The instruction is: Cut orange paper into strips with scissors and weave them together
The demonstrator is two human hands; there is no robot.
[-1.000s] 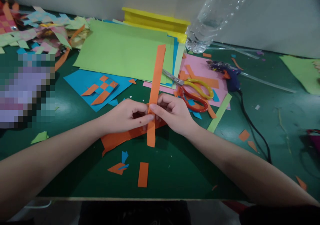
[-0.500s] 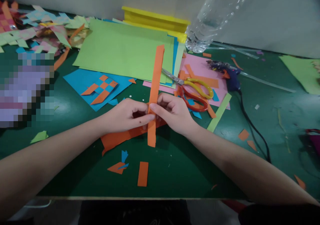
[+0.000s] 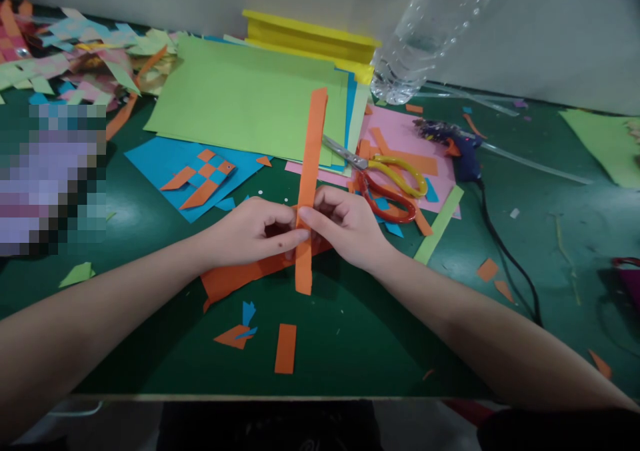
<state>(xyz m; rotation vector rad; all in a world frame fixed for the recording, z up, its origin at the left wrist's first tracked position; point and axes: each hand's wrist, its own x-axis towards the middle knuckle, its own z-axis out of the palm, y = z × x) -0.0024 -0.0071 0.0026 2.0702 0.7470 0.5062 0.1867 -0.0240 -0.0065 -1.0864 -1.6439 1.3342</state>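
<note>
A long orange paper strip (image 3: 312, 151) stands nearly upright between my hands, its lower end hanging below my thumbs. My left hand (image 3: 263, 231) pinches it from the left, the thumb tip against its edge. From the other side my right hand (image 3: 350, 227) grips it, thumb laid across the front. The fingers behind the strip are partly hidden. Beneath my hands an orange paper piece (image 3: 245, 276) lies on the green table, partly covered. A woven orange and blue paper fish (image 3: 206, 174) rests on a blue sheet (image 3: 155, 161) beyond my left hand.
Scissors (image 3: 390, 177) with red and yellow handles lie on pink paper (image 3: 400, 125), right of the strip. Farther right is a glue gun (image 3: 465, 154) with a black cord. Green sheets (image 3: 240, 97), a clear bottle (image 3: 410, 57) and paper scraps (image 3: 100, 57) are at the back.
Both hands keep their pinch on the orange strip. Its upper part has tipped very slightly left; the rest shows only a tiny shift of view.
</note>
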